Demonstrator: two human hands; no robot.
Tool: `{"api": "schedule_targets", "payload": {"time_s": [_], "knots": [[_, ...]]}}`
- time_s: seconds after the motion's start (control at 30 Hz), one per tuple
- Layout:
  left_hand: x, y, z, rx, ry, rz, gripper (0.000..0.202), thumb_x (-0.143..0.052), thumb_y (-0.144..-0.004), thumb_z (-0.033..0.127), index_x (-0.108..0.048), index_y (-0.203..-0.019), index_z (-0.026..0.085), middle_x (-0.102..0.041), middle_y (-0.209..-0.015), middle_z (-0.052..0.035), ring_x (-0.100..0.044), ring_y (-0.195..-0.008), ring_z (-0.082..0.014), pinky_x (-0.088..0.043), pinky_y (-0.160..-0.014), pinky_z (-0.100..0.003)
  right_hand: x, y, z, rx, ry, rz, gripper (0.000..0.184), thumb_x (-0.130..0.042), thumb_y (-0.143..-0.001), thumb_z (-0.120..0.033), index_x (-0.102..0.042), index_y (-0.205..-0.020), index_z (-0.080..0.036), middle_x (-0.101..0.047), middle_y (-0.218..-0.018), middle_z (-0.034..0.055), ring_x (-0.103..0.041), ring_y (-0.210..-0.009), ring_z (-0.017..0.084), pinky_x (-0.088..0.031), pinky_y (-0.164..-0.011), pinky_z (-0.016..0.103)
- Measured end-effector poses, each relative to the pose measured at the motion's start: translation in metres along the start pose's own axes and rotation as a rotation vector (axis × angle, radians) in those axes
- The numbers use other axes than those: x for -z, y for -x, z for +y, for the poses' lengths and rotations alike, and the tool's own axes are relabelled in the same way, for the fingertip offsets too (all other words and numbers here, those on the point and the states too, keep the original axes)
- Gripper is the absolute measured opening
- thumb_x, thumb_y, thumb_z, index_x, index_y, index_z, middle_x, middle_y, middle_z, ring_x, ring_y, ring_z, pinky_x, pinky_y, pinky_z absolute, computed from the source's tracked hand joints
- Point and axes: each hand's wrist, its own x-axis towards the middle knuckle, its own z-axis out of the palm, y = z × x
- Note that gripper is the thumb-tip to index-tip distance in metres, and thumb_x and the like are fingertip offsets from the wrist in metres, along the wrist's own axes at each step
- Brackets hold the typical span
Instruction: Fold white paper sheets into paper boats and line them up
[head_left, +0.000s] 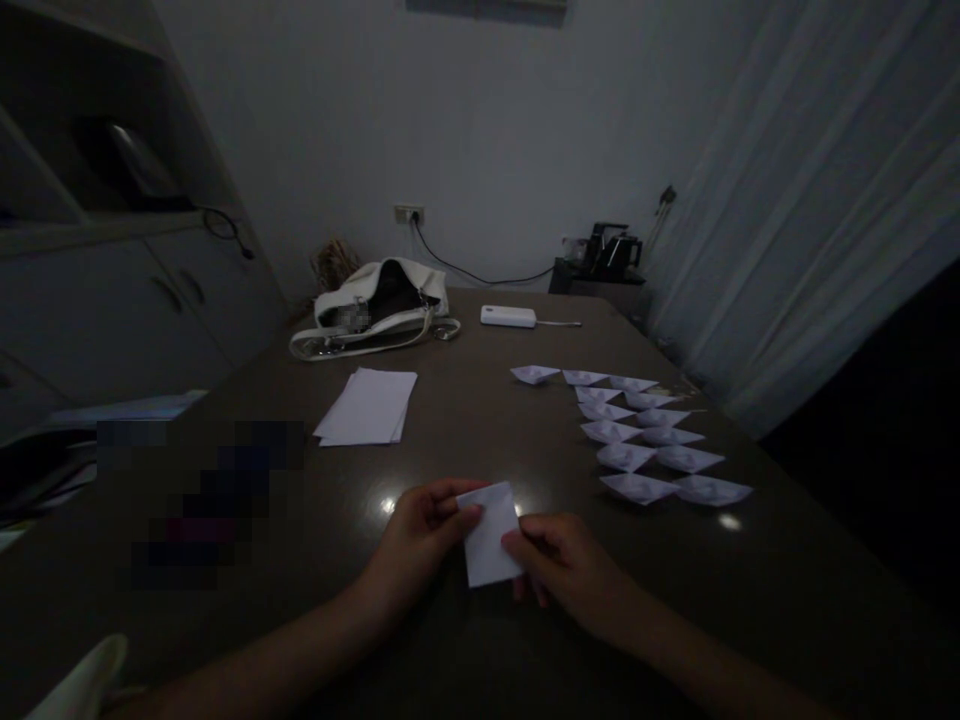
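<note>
While the left hand [431, 525] and the right hand [570, 565] pinch one four-sided folded paper [487, 553] between thumbs and curled fingers, over the glossy brown table [457, 410], about thirteen pointed paper boats [610, 432] stand at right; farther lie one flat paper stack [367, 408], one white handbag [364, 284], one power bank [508, 316].

held paper [491, 555]: partly behind hands [421, 530] | wall fixture [487, 8]: top cropped | tabletop patch [210, 510]: pixelated

Behind the held paper [489, 548], the table [457, 410] bears a paper stack [367, 408] left, paper boats [626, 457] right.
</note>
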Motion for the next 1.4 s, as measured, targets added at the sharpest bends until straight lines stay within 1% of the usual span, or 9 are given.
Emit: {"api": "schedule_targets", "payload": {"time_s": [0.2,0.37,0.5,0.63,0.77,0.93,1.07,1.3,1.4], "knots": [[0.005,-0.006,-0.001,-0.062,0.01,-0.046,0.044,-0.076,-0.067,0.035,-0.063,-0.101,0.011,-0.072,-0.08,-0.0078,-0.065,-0.068,-0.017,-0.048,-0.058,-0.023,0.001,0.0,0.0,0.009,0.056,0.039,0.041,-0.045,-0.091,-0.041,-0.052,-0.057,-0.017,-0.047,-0.042,-0.0037,-0.042,-0.035,0.007,-0.031,-0.04,0.018],[0.007,-0.005,0.008,-0.095,-0.092,-0.001,0.032,-0.074,-0.069,0.04,-0.065,-0.084,0.013,-0.071,-0.073,-0.0048,-0.065,-0.066,-0.0162,-0.049,-0.059,-0.023,0.004,-0.002,0.002,-0.017,0.008,0.039,0.044,-0.041,-0.091,-0.047,-0.053,-0.061,-0.017,-0.051,-0.047,-0.0015,-0.044,-0.038,0.009,-0.031,-0.038,0.019],[0.008,-0.004,0.01,-0.158,-0.293,0.019,0.025,-0.07,-0.071,0.038,-0.064,-0.075,0.013,-0.068,-0.069,-0.003,-0.063,-0.063,-0.0155,-0.047,-0.057,-0.023,0.011,-0.001,-0.004,0.203,0.26,0.247,0.018,-0.057,-0.084,-0.031,-0.061,-0.093,-0.016,-0.062,-0.077,0.0028,-0.051,-0.054,0.011,-0.039,-0.05,0.022],[0.004,-0.001,0.01,-0.198,-0.379,-0.038,0.022,-0.066,-0.075,0.035,-0.063,-0.077,0.013,-0.066,-0.069,-0.0028,-0.061,-0.064,-0.0153,-0.046,-0.057,-0.023,0.015,0.001,-0.005,0.356,0.413,0.358,0.035,-0.059,-0.082,-0.018,-0.056,-0.117,-0.021,-0.058,-0.094,0.0048,-0.052,-0.061,0.011,-0.046,-0.06,0.026],[0.001,0.0,0.011,-0.176,-0.321,-0.107,0.026,-0.067,-0.073,0.038,-0.062,-0.082,0.013,-0.065,-0.074,-0.0033,-0.06,-0.068,-0.016,-0.046,-0.059,-0.024,0.014,0.0,-0.001,0.368,0.309,0.299,0.024,-0.058,-0.084,-0.021,-0.062,-0.108,-0.023,-0.057,-0.099,0.0059,-0.058,-0.073,0.014,-0.051,-0.064,0.027],[0.003,-0.003,0.002,-0.1,-0.265,-0.253,0.043,-0.07,-0.072,0.034,-0.055,-0.106,0.014,-0.063,-0.075,-0.0016,-0.057,-0.063,-0.0139,-0.045,-0.059,-0.025,0.008,-0.003,0.0,0.281,0.101,0.233,0.009,-0.061,-0.081,-0.022,-0.062,-0.09,-0.02,-0.058,-0.093,0.0039,-0.061,-0.079,0.014,-0.052,-0.063,0.024],[0.003,-0.003,-0.004,-0.137,-0.306,-0.32,0.036,-0.07,-0.072,0.03,-0.057,-0.102,0.013,-0.064,-0.092,-0.0074,-0.059,-0.078,-0.0172,-0.046,-0.069,-0.028,0.007,-0.003,0.001,0.269,0.057,0.187,0.004,-0.062,-0.08,-0.021,-0.06,-0.081,-0.018,-0.057,-0.087,0.003,-0.059,-0.081,0.015,-0.05,-0.066,0.025],[0.007,-0.004,0.003,-0.17,-0.385,-0.22,0.023,-0.062,-0.075,0.025,-0.06,-0.094,0.014,-0.06,-0.083,-0.0034,-0.057,-0.076,-0.0163,-0.044,-0.066,-0.026,0.019,-0.004,0.001,0.278,-0.056,0.176,0.009,-0.054,-0.085,-0.027,-0.055,-0.082,-0.019,-0.056,-0.089,0.004,-0.057,-0.086,0.017,-0.048,-0.072,0.028],[0.01,-0.004,0.006,-0.233,-0.573,-0.123,0.02,-0.056,-0.076,0.02,-0.061,-0.094,0.014,-0.058,-0.076,-0.0019,-0.054,-0.067,-0.0148,-0.041,-0.058,-0.024,0.023,0.001,-0.004,0.353,0.082,0.175,0.011,-0.05,-0.088,-0.028,-0.053,-0.084,-0.019,-0.058,-0.096,0.0059,-0.055,-0.09,0.018,-0.045,-0.075,0.03]]}}
